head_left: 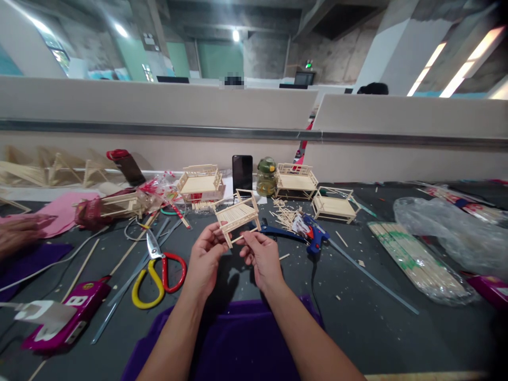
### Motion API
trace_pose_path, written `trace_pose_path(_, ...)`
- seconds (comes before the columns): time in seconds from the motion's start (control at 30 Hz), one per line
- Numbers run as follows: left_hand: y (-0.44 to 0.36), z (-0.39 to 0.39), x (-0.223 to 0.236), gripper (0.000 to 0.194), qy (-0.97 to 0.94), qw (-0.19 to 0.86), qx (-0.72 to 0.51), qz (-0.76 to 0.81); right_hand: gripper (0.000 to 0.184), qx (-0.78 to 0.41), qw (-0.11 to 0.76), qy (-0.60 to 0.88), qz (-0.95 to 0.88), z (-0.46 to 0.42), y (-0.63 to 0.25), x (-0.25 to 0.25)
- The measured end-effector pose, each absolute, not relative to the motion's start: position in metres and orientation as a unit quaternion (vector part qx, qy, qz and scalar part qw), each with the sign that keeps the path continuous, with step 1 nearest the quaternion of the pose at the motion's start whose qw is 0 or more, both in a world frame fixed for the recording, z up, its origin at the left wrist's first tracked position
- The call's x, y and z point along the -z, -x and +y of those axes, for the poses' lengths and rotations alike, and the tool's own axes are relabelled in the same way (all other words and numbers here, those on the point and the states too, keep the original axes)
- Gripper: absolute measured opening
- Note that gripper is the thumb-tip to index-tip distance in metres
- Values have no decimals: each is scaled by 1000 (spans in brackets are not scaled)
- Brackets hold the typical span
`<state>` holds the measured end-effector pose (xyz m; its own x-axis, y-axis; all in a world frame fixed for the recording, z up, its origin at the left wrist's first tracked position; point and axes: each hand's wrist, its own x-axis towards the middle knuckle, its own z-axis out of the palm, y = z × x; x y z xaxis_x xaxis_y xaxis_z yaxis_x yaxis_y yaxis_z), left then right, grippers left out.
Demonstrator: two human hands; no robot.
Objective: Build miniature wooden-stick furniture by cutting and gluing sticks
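A miniature wooden bench (237,218), built from thin sticks with a slatted seat, is held tilted above the table between my hands. My left hand (206,259) is closed around its left end near a front leg. My right hand (262,256) pinches a short wooden stick (241,238) that lies across the bench's front legs; whether it is fixed there I cannot tell. Right of my right hand, a blue glue gun (316,235) rests on the table beside a pile of short sticks (288,216). Scissors (159,267) with red and yellow handles lie left of my left hand.
More miniature wooden furniture (200,182) stands at the back, near a phone (242,172) and a green-lidded bottle (266,177). Bagged sticks (420,262) lie right. A purple power strip (73,317) and another person's hand (24,233) are left. Purple cloth (246,338) lies in front.
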<state>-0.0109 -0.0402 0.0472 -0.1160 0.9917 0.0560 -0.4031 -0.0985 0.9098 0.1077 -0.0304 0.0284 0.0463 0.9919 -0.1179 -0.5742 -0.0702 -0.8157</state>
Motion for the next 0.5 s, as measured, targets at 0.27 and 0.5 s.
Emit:
trace_pose_path(0.27,11,-40,-44,39,-407,521,-642,389,29,-635,614,373,-284,-29,-107,-27)
trace_pose_path(0.5,13,-27,-23,32,-412,466,-665,413,27,-686,510,409,-319,-26,-111,-23)
